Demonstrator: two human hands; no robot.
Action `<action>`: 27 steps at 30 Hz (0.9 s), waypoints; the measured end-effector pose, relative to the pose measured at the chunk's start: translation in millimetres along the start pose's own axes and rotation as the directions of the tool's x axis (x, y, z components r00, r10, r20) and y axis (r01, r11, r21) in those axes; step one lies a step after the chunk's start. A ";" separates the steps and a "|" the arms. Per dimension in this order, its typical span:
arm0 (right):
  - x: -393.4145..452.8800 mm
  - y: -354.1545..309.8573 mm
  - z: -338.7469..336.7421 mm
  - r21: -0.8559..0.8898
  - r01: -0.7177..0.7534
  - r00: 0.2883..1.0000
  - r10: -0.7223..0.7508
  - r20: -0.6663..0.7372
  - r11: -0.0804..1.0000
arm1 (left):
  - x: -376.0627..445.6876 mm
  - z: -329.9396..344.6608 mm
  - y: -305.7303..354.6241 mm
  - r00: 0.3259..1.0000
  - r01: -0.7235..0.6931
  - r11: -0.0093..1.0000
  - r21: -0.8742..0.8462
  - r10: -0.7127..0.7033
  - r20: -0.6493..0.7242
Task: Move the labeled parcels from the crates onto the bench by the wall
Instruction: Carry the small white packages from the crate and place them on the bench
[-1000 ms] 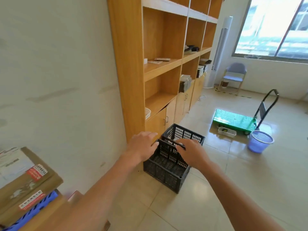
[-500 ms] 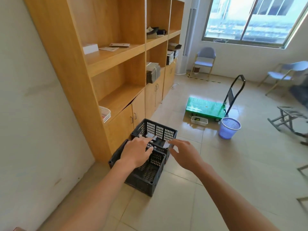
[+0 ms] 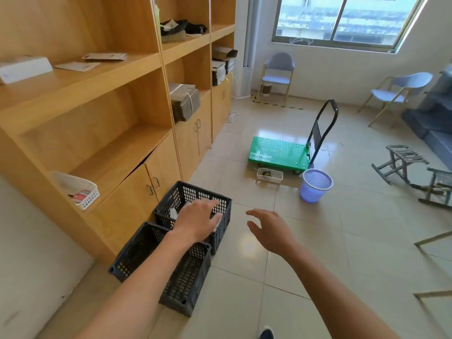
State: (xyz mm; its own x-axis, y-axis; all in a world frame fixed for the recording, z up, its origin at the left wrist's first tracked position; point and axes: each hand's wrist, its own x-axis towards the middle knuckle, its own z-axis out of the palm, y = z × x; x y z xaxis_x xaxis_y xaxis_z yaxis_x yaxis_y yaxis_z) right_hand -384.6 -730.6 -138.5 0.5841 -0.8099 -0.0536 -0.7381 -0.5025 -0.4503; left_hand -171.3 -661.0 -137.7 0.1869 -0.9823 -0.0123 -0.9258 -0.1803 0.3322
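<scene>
Both spread, empty — left hand (image 3: 199, 220) hides the far crate's (image 3: 171, 195) contents, right hand (image 3: 271, 228) beside.

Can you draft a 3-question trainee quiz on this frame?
1. True or false: the left hand is over the far crate.
2. What does the right hand hold? A) parcel B) nothing C) bin
3. Fill in: the bin stands beside the green ____.

Key: 1 true; 2 B; 3 cart.
</scene>
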 end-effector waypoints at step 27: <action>425.0 92.7 123.6 -0.055 0.272 0.792 -0.191 0.580 0.961 | 273.5 133.6 -160.1 0.778 0.628 0.730 -0.269 -0.577 0.251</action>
State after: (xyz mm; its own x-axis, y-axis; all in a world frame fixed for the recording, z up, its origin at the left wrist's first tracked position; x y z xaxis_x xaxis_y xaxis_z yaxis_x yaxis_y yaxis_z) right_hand -163.0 -1083.9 -313.2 0.7996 -0.3699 -0.4732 -0.5686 -0.7199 -0.3980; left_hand -15.8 -907.6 -320.2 0.5967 -0.6725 -0.4378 -0.4702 -0.7351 0.4884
